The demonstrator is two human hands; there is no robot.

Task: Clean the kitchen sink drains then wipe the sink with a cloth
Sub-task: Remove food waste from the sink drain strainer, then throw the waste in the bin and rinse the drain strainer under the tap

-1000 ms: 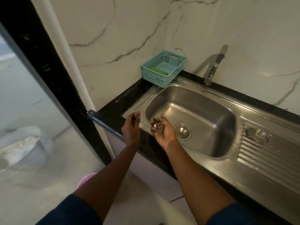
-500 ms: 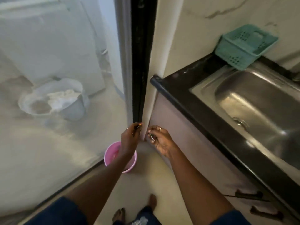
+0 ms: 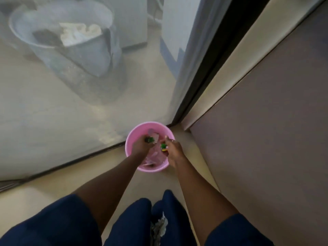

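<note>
Beige floor (image 3: 85, 189); frosted glass door (image 3: 74, 107), grey bucket (image 3: 71, 41) behind; mauve cabinet panel (image 3: 266, 139) right.

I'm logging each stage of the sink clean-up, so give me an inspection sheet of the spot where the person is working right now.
Surface: beige floor, bare beside the bin.
Job's things: pink bin on the floor in the corner, holding pale scraps; sink not in view.
Clutter: small green bits at both hands, over the bin.
Grips: left hand closed on a green bit; right hand over the bin's rim, a green-and-yellow bit at its fingertips, hold unclear.
Cables: nothing seen.
Surroundings: glass door to the left, a grey bucket behind it; cabinet front to the right.
</note>
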